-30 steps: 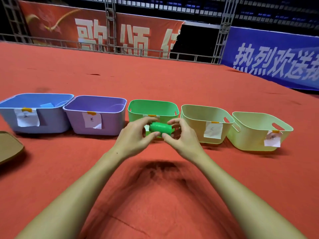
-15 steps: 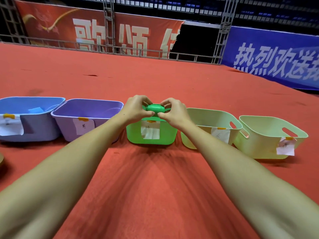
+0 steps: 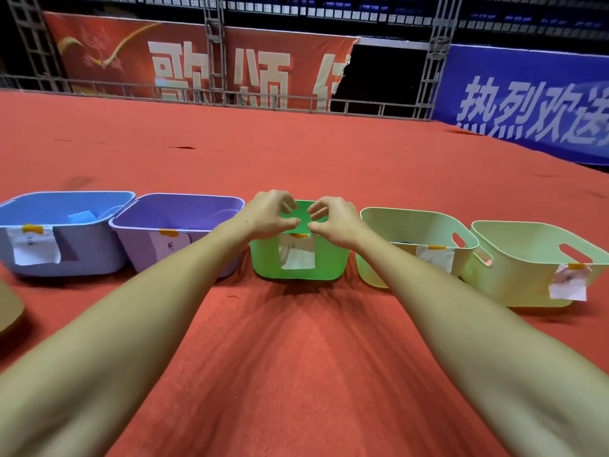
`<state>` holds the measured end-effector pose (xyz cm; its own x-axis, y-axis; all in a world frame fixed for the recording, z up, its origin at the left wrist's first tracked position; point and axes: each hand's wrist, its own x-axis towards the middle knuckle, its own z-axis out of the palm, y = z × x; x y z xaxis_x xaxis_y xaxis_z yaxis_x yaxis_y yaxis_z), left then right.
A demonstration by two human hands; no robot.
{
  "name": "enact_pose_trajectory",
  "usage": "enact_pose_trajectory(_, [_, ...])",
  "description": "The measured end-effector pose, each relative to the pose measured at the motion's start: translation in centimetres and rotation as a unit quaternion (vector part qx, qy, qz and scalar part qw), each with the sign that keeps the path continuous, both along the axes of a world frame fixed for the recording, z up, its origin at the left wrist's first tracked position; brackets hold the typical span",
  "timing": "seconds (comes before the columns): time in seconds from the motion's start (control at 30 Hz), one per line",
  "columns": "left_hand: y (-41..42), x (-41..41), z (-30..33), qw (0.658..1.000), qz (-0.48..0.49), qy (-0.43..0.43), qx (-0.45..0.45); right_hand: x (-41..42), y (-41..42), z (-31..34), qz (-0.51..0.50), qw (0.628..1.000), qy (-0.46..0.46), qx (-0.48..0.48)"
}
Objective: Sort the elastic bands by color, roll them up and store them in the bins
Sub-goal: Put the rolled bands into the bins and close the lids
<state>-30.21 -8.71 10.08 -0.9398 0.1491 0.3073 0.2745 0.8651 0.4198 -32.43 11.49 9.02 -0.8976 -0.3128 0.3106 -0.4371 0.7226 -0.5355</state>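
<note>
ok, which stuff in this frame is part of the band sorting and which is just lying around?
In the job: left hand, right hand, green bin, blue bin, purple bin, two pale yellow-green bins.

Lying about: brown object at left edge, banners, railing.

I count five bins in a row on the red carpet: one blue bin (image 3: 99, 206), one purple bin (image 3: 184, 209), one green bin (image 3: 329, 262), and two pale yellow-green bins, the nearer-to-centre one (image 3: 412, 222) and the far-right one (image 3: 527, 239). Each bin carries one paper label on its front wall, so five labels, every one held by a single strip of orange tape. Inside the blue bin I see one light-blue item (image 3: 82, 216); I cannot tell what the other bins hold. Two hands are in view, my left hand (image 3: 267, 214) and my right hand (image 3: 336, 222). Behind, two banners hang: one red banner (image 3: 197, 61), one blue banner (image 3: 527, 94).
</note>
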Motion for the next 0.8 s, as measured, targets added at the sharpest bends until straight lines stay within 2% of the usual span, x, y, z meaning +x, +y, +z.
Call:
enact_pose_trajectory(0.3, [-3.2, 10.8, 0.7, 0.990, 0.027, 0.101, 0.100, 6.9, -0.6, -0.4, 0.015, 0.989, 0.077, -0.122])
enact_pose_trajectory(0.57, [-8.0, 22.6, -0.7, 0.973, 0.041, 0.161, 0.159, 16.3, -6.8, -1.2, 0.088, 0.952, 0.066, -0.285])
enact_pose_trajectory(0.67, [-10.6, 26.0, -2.0, 0.967, 0.065, 0.186, 0.161, 18.9, -10.5, -2.2, 0.123, 0.938, 0.050, -0.321])
enact_pose_trajectory(0.8, [-15.0, 29.6, -4.0, 0.968, 0.107, 0.175, 0.144, 21.0, -16.3, -4.1, 0.164, 0.925, 0.007, -0.343])
